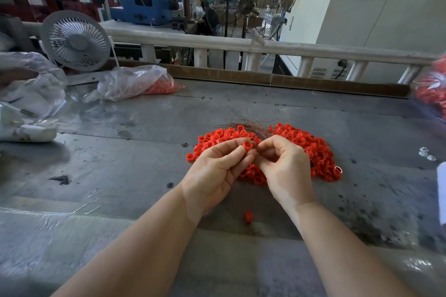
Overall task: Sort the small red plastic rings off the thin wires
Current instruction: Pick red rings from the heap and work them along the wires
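Landmark: ring pile (301, 144) on the grey table (120, 152).

Left hand (214, 171), at the pile's near-left edge, pinches one red ring (247, 145) between thumb and fingertips. Right hand (282, 166), over the pile's near middle, has fingers curled tight, apparently gripping the wires (251, 125); exact hold hidden. Wires fan up behind the pile's centre.

Judgement: keep the wire taut with the right and draw the ring straight along it; twisting risks a snag.

Rings: small, short, glossy red tubes, heaped loosely. One stray ring (247, 216) lies nearer than the pile.
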The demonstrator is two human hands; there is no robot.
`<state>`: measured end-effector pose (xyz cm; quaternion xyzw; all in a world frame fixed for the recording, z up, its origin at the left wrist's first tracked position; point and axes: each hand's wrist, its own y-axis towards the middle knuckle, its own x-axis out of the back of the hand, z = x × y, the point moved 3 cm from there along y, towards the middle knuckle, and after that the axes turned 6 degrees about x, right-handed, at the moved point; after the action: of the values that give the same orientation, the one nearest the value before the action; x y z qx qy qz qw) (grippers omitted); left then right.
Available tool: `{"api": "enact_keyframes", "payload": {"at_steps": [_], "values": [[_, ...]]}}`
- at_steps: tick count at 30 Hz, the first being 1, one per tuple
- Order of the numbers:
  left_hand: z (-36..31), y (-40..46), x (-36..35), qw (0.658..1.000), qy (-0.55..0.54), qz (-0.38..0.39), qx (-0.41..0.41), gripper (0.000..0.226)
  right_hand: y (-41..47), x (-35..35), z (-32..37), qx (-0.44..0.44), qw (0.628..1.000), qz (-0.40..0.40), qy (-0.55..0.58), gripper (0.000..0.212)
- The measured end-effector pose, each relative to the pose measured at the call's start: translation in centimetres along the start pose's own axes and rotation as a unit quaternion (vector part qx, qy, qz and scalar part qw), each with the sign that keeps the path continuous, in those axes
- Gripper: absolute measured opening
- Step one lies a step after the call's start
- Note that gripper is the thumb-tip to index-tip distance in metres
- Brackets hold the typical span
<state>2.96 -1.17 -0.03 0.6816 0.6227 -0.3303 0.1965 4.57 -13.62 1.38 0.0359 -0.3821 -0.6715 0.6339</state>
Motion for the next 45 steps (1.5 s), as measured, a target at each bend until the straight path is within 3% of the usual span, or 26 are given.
{"api": "enact_keyframes", "payload": {"at_steps": [8, 15, 21, 26, 34, 37, 41, 45], "values": [[0.1, -0.3, -0.4, 0.999, 0.035, 0.009, 0.001, 0.018, -0.2, 0.0, -0.2, 0.002, 0.999, -0.015, -0.052, 0.038], [-0.3, -0.1, -0.1, 0.999, -0.002, 0.007, -0.037, 0.017, -0.2, -0.2, 0.1, 0.051, 0.993, 0.028, -0.103, 0.004], [-0.9, -0.1, 0.2, 0.995, -0.076, 0.018, -0.053, 0.02, 0.0, 0.0, -0.5, 0.027, 0.993, 0.024, -0.115, 0.002], [-1.5, -0.1, 0.6, 0.987, -0.143, 0.024, -0.065, 0.02, 0.2, 0.1, -1.2, 0.014, 0.99, 0.008, -0.142, 0.013], [-1.1, 0.0, 0.6, 0.992, -0.105, 0.041, -0.057, 0.018, -0.1, -0.5, -1.3, 0.072, 0.958, 0.077, -0.268, 0.011], [-0.8, 0.4, 1.0, 0.995, -0.091, 0.001, -0.05, 0.017, -0.2, -0.5, -1.5, 0.035, 0.97, 0.079, -0.228, 0.016], [-0.5, 0.7, 1.5, 0.996, -0.07, -0.041, -0.031, 0.012, -0.1, -0.3, -1.2, 0.008, 0.981, 0.064, -0.181, 0.044], [-0.1, 0.8, 1.5, 0.998, -0.038, -0.05, -0.028, 0.011, 0.1, 0.0, -0.8, 0.011, 0.99, 0.033, -0.135, 0.047]]}}
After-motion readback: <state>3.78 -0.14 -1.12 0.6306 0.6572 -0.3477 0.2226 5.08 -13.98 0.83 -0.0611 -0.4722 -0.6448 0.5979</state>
